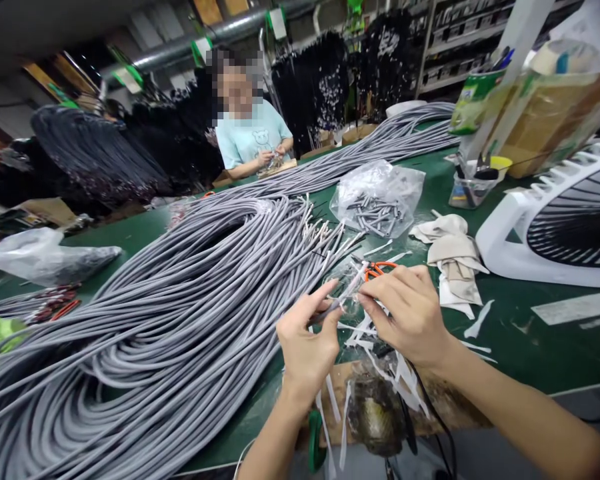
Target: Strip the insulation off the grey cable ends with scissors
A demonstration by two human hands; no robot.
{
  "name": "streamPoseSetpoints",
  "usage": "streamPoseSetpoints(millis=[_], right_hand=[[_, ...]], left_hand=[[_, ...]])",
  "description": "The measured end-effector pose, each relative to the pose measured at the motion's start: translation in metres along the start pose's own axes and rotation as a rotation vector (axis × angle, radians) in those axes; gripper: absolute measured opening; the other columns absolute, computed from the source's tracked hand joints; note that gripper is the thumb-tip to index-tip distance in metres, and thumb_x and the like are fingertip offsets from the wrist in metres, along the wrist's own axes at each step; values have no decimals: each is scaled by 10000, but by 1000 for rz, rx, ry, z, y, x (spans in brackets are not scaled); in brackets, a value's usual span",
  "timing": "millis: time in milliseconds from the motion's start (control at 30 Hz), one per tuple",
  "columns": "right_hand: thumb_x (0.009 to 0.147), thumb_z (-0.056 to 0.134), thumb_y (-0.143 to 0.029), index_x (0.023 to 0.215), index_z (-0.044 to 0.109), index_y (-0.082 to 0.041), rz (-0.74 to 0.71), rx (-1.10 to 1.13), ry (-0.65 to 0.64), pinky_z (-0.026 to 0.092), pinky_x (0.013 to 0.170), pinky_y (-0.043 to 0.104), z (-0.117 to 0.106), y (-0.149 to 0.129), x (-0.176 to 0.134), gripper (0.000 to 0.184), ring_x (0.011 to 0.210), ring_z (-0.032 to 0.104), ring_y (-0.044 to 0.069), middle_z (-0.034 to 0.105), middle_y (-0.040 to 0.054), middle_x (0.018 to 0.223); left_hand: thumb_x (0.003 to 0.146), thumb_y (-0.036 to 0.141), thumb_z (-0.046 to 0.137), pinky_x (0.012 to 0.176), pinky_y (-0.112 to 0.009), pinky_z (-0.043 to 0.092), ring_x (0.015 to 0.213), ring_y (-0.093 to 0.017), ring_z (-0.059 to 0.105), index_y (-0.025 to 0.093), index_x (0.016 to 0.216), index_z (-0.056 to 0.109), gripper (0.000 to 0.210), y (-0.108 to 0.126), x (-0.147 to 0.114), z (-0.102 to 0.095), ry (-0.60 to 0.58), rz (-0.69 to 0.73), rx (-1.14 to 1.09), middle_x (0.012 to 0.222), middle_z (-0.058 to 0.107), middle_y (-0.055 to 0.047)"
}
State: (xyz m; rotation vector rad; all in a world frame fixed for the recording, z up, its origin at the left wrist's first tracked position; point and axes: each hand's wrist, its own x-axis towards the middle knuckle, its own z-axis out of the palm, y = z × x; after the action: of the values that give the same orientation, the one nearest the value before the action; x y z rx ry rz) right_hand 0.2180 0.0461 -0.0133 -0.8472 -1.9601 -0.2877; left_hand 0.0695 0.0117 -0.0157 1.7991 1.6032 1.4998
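Observation:
My left hand (313, 333) is closed around the end of a grey cable (325, 313), thumb and fingers pinching it. Close to that end, my right hand (405, 310) has thumb and forefinger pressed together; what lies between them is too small to make out. Orange-handled pliers (377, 268) rest on the table just beyond my right hand. Below both hands, strips of white wrapping (365, 340) lie scattered over a dark metal device (377, 407) on a wooden board (443, 403).
A large coil of grey cables (180, 300) covers the left of the green table (520, 347). Behind my hands sits a clear bag (380, 200) of short grey pieces. Gloves (455, 257) and a white fan (510, 233) stand right. Across the table a person (255, 137) works with both hands.

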Motion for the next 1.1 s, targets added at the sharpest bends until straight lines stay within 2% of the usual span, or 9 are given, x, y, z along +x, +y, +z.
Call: streamPoseSetpoints(millis=[133,267,367,500,600,733,867,967,1100], right_hand=[[799,530,-153,731,547,-167,-10,-11,-23,287,633,313,1,0,-1,72,637,468,148,609,7,637],[805,513,-164,730,550,-176,24,24,-69,289,622,311,2,1,-2,85,640,469,153,610,12,635],[816,491,-184,726,547,-179,215,218,-134,332,627,297,5,-2,-4,106,640,492,145,604,14,657],[814,517,-263,726,503,-181,588,678,-232,367,510,212,11,-4,-4,121,558,499,99,546,-14,633],[805,528,-330,705,486,-178,766,792,-120,342,452,189,10,-2,-1,187,523,465,86,500,-22,605],[790,540,-365,689,491,-168,833,824,-73,338,448,185,6,2,3,227,506,438,79,476,-26,575],[767,565,-385,679,489,-163,867,863,-55,333,450,186,9,2,4,250,503,431,73,479,-26,571],[734,595,-412,680,499,-159,1001,948,4,290,414,179,14,9,4,275,472,380,57,442,-40,556],[666,649,-441,676,462,-179,1270,1118,247,154,340,151,12,24,8,322,405,229,31,304,-92,509]], left_hand=[[732,83,562,630,-214,484,639,-105,589,238,1102,605,404,0,-3,0,0,134,90,733,648,7],[746,94,545,684,-249,480,652,-131,593,265,1125,597,420,1,-6,0,-2,142,93,763,657,-13],[734,109,563,687,-262,481,670,-149,601,269,1146,582,442,2,-7,2,-11,65,19,773,661,-17],[707,136,607,640,-236,483,617,-134,595,238,1197,526,508,4,-8,6,-33,-69,-50,688,637,8],[695,157,632,603,-210,473,624,-131,601,213,1087,544,406,6,-7,7,-38,-128,-69,646,613,21],[723,129,590,561,-192,431,634,-120,583,193,836,594,130,7,-6,7,-101,-69,-4,699,621,0],[755,101,533,570,-214,401,644,-125,550,189,837,629,154,7,-3,7,-204,16,18,738,612,-18],[775,105,495,560,-226,371,608,-121,494,179,751,609,138,8,-2,5,-289,43,-22,685,549,-12],[772,158,533,522,-204,363,530,-85,434,177,600,390,225,8,-1,4,-328,-137,-263,595,395,39]])
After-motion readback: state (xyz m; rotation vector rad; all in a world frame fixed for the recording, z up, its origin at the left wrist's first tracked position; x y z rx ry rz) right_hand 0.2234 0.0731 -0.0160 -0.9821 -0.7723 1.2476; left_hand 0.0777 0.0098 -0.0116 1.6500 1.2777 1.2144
